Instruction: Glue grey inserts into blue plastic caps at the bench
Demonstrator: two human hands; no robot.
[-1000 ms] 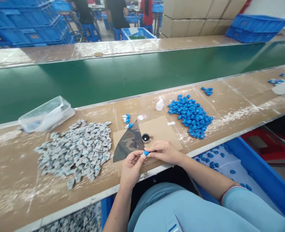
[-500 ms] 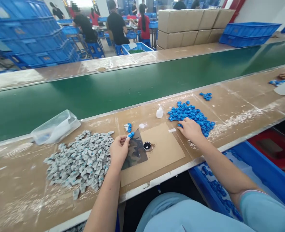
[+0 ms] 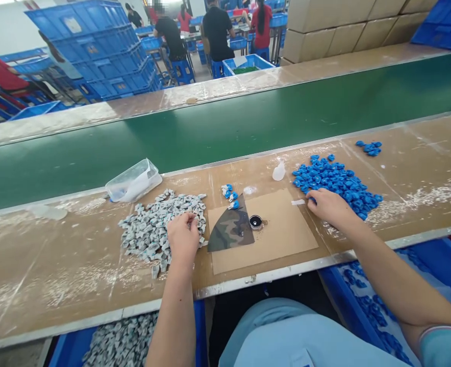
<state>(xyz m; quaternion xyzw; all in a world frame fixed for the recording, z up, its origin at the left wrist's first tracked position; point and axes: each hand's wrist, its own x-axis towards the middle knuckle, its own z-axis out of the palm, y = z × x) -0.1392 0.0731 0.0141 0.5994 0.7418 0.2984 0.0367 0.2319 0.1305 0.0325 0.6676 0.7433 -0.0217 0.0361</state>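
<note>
My left hand (image 3: 183, 237) is over the right side of a heap of small grey plastic pieces (image 3: 145, 229), thumb and fingers pinched together. What sits between its fingertips is hidden. At the left edge of a heap of small blue plastic pieces (image 3: 336, 178), my right hand (image 3: 328, 206) has its fingers curled and pressed together; I cannot make out what they hold. Between the hands lie a cardboard sheet (image 3: 282, 244), a camouflage-patterned sheet (image 3: 229, 227) and a small round black cup with a metallic rim (image 3: 255, 222). Several joined blue-and-white pieces (image 3: 231, 196) lie just beyond the camouflage sheet.
A translucent tray (image 3: 133, 181) and a small white bottle (image 3: 278, 171) stand along the far side of the bench. Behind runs a green conveyor belt (image 3: 210, 132). Blue crates with grey pieces (image 3: 122, 336) and blue pieces (image 3: 367, 300) sit below the bench edge. People sit farther back.
My left hand has let go of a blue piece, now among the small group, and moved left onto the grey heap. My right hand has drawn slightly off the blue heap. The view has turned left.
</note>
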